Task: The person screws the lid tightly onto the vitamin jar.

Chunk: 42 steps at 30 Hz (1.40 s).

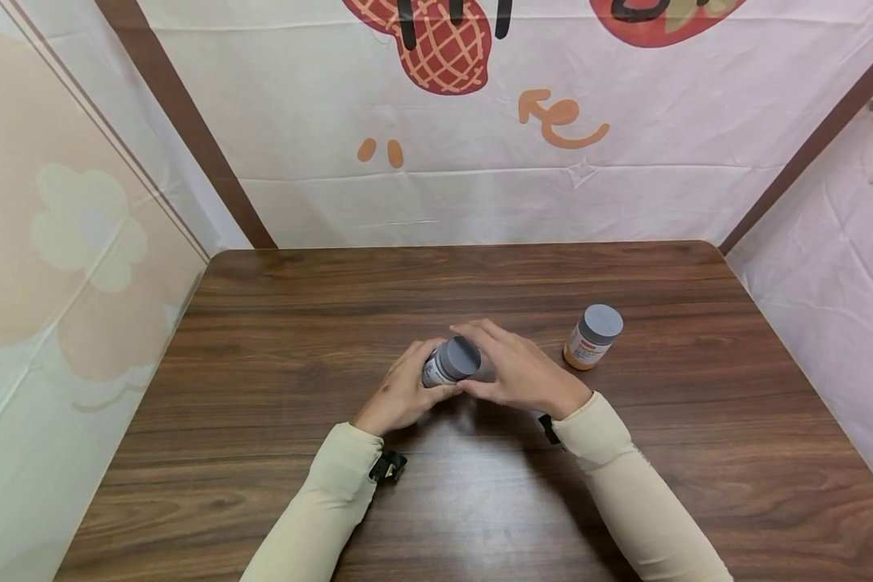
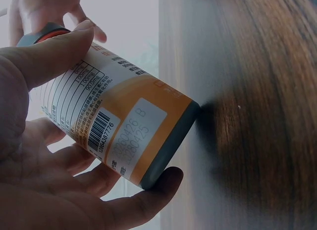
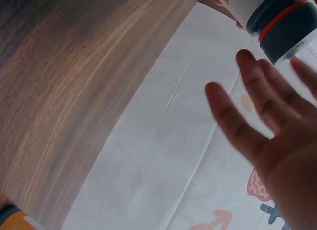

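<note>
My left hand [image 1: 400, 392] grips a supplement bottle [image 1: 435, 373] with a dark grey cap [image 1: 461, 358], near the middle of the table. The bottle leans, its cap toward my right hand. In the left wrist view the thumb lies across the white and orange label [image 2: 106, 96], with a fingertip at the dark base. Just beside the cap, my right hand [image 1: 516, 368] has its fingers spread around it. In the right wrist view those fingers [image 3: 255, 81] look loosely extended, and a gap shows between them and the orange-ringed cap [image 3: 290, 34].
A second bottle [image 1: 588, 347] with a grey cap stands on the wooden table [image 1: 276, 364], to the right beyond my right hand. A printed cloth [image 1: 320, 202] hangs along the table's back edge, and more cloth is at both sides.
</note>
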Tool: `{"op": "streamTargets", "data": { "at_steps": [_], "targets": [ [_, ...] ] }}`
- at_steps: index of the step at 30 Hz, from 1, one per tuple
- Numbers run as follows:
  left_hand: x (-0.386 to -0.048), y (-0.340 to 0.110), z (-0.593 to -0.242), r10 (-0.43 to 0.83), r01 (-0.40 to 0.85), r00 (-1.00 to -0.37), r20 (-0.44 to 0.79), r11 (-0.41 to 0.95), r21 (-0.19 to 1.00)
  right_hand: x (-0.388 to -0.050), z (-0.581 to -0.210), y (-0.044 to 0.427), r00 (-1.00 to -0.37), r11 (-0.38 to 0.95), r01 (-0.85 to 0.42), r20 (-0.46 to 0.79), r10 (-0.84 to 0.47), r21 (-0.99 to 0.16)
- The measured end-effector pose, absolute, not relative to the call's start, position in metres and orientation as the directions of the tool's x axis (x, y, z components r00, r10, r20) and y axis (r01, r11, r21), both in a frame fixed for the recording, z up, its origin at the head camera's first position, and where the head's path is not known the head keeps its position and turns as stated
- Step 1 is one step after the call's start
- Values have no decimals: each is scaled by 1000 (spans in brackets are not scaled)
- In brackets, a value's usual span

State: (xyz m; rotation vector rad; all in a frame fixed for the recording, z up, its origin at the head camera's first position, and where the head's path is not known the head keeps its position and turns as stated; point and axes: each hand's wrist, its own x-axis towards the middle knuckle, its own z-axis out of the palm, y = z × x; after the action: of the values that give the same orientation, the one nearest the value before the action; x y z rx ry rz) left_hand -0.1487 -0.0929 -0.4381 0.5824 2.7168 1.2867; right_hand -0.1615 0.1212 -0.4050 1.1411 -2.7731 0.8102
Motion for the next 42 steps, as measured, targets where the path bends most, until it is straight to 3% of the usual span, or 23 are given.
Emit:
{"op": "streamTargets", "data": {
  "at_steps": [4,7,11,21,24,33,37,42],
  "targets": [
    [-149,-93,-437,376,307,-922,90,570,763,-163,-406,123,-662,526,-731,263,-702,-434],
    [-149,-93,-438,381,309,-920,89,568,763,-163,-407,123,-646,512,-747,281,-710,-424],
    [-149,-92,-438,382,302,-921,78,572,763,-162,-408,122,-668,532,-731,288,-686,-428],
    [-149,-91,-436,367,271,-929,50,579,769,-159,-411,116,-795,666,-599,234,-559,-444],
    [-149,-92,-437,372,280,-927,58,578,766,-159,-412,117,-784,649,-610,232,-575,-454],
    [-149,-92,-438,381,305,-921,85,567,765,-162,-414,122,-660,522,-737,293,-692,-429],
    [-150,-92,-437,382,298,-921,74,569,767,-162,-414,122,-677,542,-727,305,-670,-421],
    [-149,-92,-438,375,276,-925,52,575,770,-160,-415,120,-745,604,-660,282,-605,-447]
  ]
}}
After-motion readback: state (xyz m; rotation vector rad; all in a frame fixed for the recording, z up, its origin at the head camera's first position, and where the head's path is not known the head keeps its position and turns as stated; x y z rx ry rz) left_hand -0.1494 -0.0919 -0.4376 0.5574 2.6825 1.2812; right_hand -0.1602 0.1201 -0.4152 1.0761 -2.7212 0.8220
